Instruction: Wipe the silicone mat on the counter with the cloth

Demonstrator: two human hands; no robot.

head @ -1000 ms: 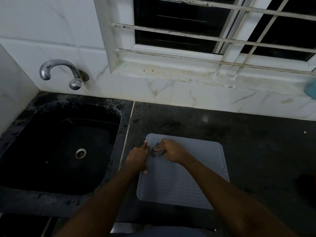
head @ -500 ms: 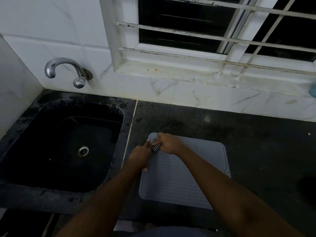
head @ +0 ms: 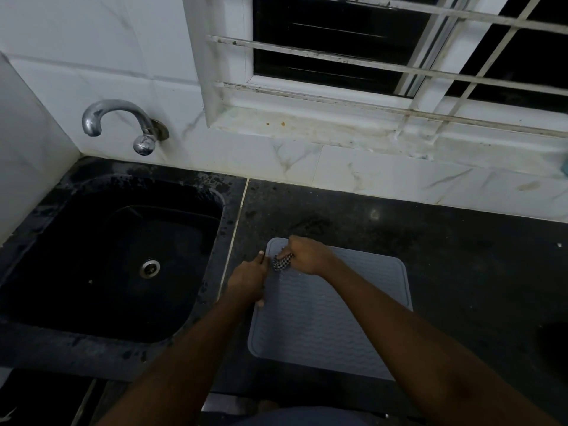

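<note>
The right hand (head: 307, 256) has its fingers clenched round a bunched black-and-white checked cloth (head: 281, 263), pressing it on the upper left corner of the grey ribbed silicone mat (head: 322, 318). The mat lies flat on the black stone bench (head: 430, 241), at lower centre of the frame. The left hand (head: 247, 281) rests knuckles up on the mat's left edge, 1 finger straight toward the cloth. Its other fingers are hidden, so I cannot tell whether they grasp the edge. Most of the cloth is buried in the fist.
</note>
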